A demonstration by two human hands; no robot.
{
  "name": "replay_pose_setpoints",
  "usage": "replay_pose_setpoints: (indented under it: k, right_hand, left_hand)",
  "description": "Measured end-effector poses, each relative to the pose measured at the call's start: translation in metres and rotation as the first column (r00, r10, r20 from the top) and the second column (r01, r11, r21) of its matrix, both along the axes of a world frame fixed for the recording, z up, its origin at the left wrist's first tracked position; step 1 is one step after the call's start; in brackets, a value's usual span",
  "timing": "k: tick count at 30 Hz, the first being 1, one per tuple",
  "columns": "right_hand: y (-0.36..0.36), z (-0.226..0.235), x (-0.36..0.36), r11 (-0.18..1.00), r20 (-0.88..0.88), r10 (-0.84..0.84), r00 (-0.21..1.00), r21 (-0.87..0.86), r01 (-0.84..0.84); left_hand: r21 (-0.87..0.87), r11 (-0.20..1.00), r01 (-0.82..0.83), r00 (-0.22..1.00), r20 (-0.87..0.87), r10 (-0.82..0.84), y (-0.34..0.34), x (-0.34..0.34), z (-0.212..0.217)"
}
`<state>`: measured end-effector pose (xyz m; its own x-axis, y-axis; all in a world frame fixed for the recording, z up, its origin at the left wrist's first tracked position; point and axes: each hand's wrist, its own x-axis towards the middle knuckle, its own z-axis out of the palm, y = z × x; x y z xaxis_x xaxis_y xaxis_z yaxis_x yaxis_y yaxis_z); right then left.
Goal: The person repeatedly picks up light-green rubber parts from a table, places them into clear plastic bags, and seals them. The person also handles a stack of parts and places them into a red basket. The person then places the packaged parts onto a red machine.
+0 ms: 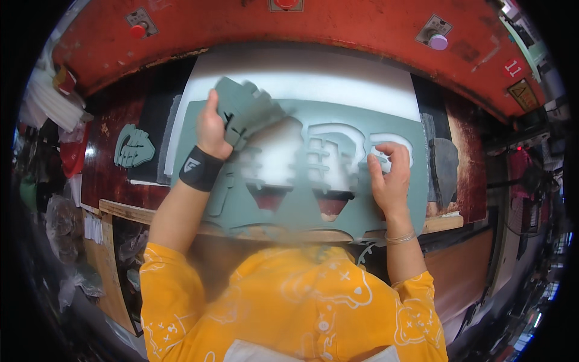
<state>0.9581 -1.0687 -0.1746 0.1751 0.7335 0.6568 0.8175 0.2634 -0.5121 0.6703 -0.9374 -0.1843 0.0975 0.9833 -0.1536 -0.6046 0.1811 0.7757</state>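
Note:
My left hand (212, 130) is raised over the left part of the work surface, its fingers wrapped round a small stack of grey-green cut-out pieces (247, 108) with notched edges, blurred at the far end. Below lies a grey-green sheet (289, 211) with several shaped openings, white and dark red surfaces showing through. At the sheet's right side my right hand (392, 178) has its thumb and forefinger curled close together at the edge of an opening, pinching a narrow part of the sheet. Its other fingers are partly hidden.
A white board (301, 72) lies under the sheet, on a dark red table (105, 175). Similar cut pieces (134, 146) lie at left, with a darker grey piece (444, 172) at right. A red-orange machine beam (356, 27) with buttons spans the far side.

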Motion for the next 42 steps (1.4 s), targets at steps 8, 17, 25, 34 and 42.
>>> replay_pose_setpoints:
  k: [8, 17, 25, 34, 42]
  right_hand:
    - [0.065, 0.037, -0.113, 0.919, 0.001, 0.347, 0.938, -0.198, -0.34]
    - [0.078, 0.013, -0.125, 0.929, -0.112, 0.348, 0.931, -0.091, -0.359]
    - [0.06, 0.012, -0.121, 0.939, -0.213, 0.303, 0.929, -0.098, -0.329]
    - [0.066, -0.001, -0.113, 0.955, -0.276, 0.276, 0.921, -0.034, -0.296]
    - [0.043, -0.03, -0.077, 0.959, 0.1, 0.259, 0.961, -0.144, -0.244]
  left_hand:
    - [0.328, 0.944, -0.046, 0.952, -0.273, 0.141, -0.035, 0.034, 0.019]
    - [0.477, 0.878, -0.053, 0.909, -0.341, 0.24, -0.039, 0.032, 0.005]
    - [0.462, 0.885, -0.05, 0.898, -0.367, 0.242, -0.053, 0.047, 0.0]
    - [0.187, 0.982, 0.0, 0.974, -0.224, 0.043, -0.03, 0.039, 0.01]
    - [0.384, 0.9, -0.205, 0.978, 0.042, 0.205, 0.099, -0.066, 0.077]
